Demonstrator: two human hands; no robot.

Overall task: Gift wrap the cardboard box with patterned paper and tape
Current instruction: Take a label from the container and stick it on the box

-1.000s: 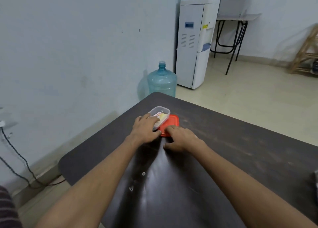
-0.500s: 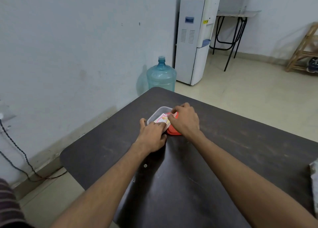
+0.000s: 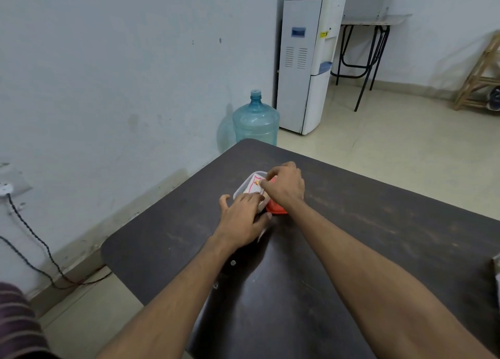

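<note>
Now, clear plastic tub [image 3: 238,191], right hand [image 3: 285,186] pinching packet [image 3: 253,186]

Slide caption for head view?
Left hand rests on clear plastic container; right hand pinches pink-edged packet inside, orange lid beside, dark table.

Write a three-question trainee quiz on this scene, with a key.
1. True or false: the red lid is sealed onto the clear container.
2. What stands on the floor beyond the table? A) blue water bottle B) red bucket C) bicycle
3. Fill in: the ____ hand's fingers pinch the printed packet inside the container.
Key: 1 false, the lid lies beside the container; 2 A; 3 right hand.
</note>
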